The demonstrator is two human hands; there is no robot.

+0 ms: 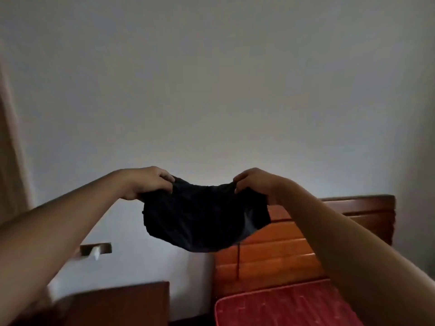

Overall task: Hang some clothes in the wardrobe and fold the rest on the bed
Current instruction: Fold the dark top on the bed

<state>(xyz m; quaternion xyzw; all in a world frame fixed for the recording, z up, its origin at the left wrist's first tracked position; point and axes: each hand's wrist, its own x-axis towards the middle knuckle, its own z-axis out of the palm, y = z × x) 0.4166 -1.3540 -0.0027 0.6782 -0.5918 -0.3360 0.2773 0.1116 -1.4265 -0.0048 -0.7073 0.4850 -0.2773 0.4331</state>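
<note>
Plain grey wall fills the bkgd. Orange-brown slatted wooden headboard on the right, red quilted bed cover below it, dark wooden bedside cabinet low left. Small black cloth garment is up in the air, in front of wall & headboard. Left hand pinches its left top edge, right hand the right edge, fingers curled tight. Both arms stretched fwd & raised, garment sagging btwn them.

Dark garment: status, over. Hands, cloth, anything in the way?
Both gripping the upper edge: left hand, right hand. The dark garment hangs slack between them, in the air. Nothing blocking; red bed below, to the right.
</note>
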